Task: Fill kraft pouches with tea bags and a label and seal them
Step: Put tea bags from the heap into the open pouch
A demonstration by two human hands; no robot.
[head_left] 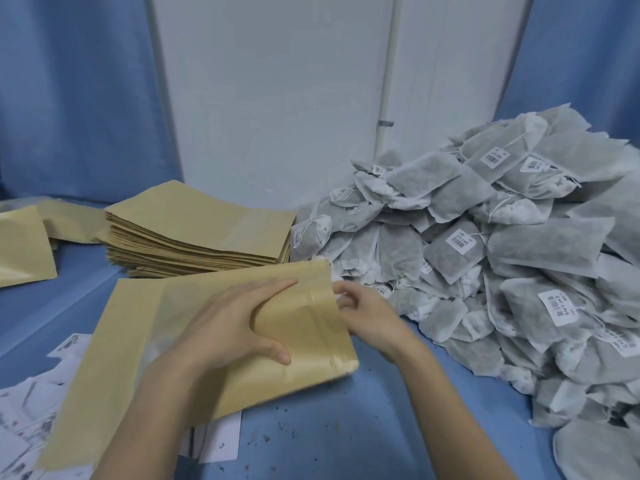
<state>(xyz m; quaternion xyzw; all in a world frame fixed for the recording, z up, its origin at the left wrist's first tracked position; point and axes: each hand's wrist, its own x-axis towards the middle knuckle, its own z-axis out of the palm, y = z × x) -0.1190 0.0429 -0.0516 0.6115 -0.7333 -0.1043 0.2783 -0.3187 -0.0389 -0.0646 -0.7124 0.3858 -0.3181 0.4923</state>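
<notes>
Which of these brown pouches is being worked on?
The front kraft pouch, gripped by the left hand; the right hand is at its mouth. The rest lie untouched.

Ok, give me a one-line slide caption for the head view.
Left hand holds a kraft pouch while the right hand works at its mouth, beside a tea bag pile.
</notes>
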